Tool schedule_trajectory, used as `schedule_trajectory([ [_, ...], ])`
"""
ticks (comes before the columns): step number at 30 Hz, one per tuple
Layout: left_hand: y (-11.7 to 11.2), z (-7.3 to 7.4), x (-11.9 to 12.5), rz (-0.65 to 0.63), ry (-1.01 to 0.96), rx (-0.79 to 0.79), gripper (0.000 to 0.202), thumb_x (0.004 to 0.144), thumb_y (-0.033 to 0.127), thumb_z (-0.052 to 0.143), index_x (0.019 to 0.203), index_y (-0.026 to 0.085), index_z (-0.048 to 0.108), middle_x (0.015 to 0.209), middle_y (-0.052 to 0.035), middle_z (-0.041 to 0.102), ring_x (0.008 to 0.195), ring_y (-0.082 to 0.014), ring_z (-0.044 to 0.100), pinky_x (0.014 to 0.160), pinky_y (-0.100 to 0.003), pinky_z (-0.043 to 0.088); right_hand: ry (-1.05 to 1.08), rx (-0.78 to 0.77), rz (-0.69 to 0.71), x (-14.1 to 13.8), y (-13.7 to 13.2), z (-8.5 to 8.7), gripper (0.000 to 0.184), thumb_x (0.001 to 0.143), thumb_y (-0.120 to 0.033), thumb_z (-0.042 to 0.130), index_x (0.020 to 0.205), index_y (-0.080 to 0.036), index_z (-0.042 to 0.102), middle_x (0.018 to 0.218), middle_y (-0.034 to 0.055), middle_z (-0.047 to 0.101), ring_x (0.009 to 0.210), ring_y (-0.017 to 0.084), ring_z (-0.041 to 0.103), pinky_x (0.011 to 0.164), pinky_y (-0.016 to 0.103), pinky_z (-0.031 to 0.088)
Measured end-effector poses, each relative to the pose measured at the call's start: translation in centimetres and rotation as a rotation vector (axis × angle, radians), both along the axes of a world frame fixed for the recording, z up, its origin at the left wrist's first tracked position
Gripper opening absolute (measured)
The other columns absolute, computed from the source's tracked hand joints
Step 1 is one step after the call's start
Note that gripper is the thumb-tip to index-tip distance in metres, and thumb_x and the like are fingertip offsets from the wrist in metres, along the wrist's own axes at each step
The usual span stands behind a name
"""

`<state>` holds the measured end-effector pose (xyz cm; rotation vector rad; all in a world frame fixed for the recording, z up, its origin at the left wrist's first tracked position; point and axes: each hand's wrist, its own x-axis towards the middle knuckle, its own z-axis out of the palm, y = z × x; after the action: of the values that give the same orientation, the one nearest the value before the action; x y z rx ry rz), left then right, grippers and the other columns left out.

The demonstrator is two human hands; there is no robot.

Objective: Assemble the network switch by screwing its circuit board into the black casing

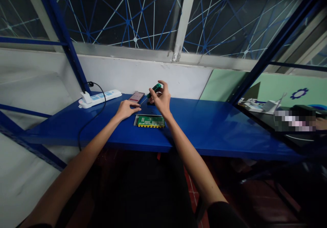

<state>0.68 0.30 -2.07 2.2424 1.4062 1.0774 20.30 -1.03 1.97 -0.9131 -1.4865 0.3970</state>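
A green circuit board [150,121] in a shallow metal case lies on the blue table [209,126] in front of me. My right hand [160,99] is raised just behind the board, fingers closed round a green-handled screwdriver [154,88] whose thin shaft slants down to the left. My left hand [127,109] rests on the table to the left of the board, fingers curled near the shaft's tip; whether it pinches something there is hidden. A phone [136,96] with a pinkish screen lies just behind my left hand.
A white power strip [100,98] with a plug and a black cable sits at the back left by the white wall. Blue shelf posts rise at left and right. A neighbouring dark table [281,114] at right carries white objects.
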Motion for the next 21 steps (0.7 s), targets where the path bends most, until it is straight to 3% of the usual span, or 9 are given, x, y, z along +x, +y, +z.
schedule_trajectory([
  [5,-1.4,1.0,0.6,-0.143,-0.001,-0.037,0.035,0.075,0.045,0.072,0.101,0.021,0.076,0.095,-0.0065,0.076,0.095,-0.0239,0.068,0.089,-0.035,0.049,-0.082,0.112,-0.161,2.4,-0.7,0.9,0.053,0.087,-0.052,0.056,0.132,-0.027,0.042,0.083,0.0017,0.064,0.06,0.015,0.061,0.059,0.03,0.049],
  [10,-1.7,1.0,0.9,-0.353,0.113,-0.101,0.038,0.074,0.05,0.071,0.103,0.024,0.075,0.108,-0.0082,0.073,0.1,-0.0238,0.065,0.081,-0.032,0.048,-0.178,0.213,-0.311,5.9,-1.2,0.3,0.05,0.089,-0.051,0.052,0.131,-0.023,0.048,0.075,0.0019,0.06,0.055,0.015,0.054,0.061,0.033,0.046],
  [14,-1.3,0.6,0.9,-0.374,0.154,-0.115,0.038,0.075,0.05,0.069,0.103,0.024,0.075,0.106,-0.0089,0.072,0.098,-0.0233,0.064,0.081,-0.031,0.047,-0.245,0.23,-0.367,6.9,-1.3,-0.2,0.048,0.09,-0.051,0.051,0.129,-0.023,0.053,0.07,0.0011,0.058,0.054,0.015,0.05,0.062,0.034,0.045],
  [21,-1.2,0.5,0.9,-0.388,0.166,-0.115,0.037,0.076,0.05,0.067,0.101,0.026,0.076,0.104,-0.0095,0.072,0.094,-0.0216,0.064,0.077,-0.03,0.046,-0.294,0.229,-0.309,5.9,-1.5,-0.5,0.046,0.091,-0.049,0.05,0.13,-0.025,0.053,0.074,0.0018,0.059,0.054,0.015,0.05,0.064,0.034,0.046],
])
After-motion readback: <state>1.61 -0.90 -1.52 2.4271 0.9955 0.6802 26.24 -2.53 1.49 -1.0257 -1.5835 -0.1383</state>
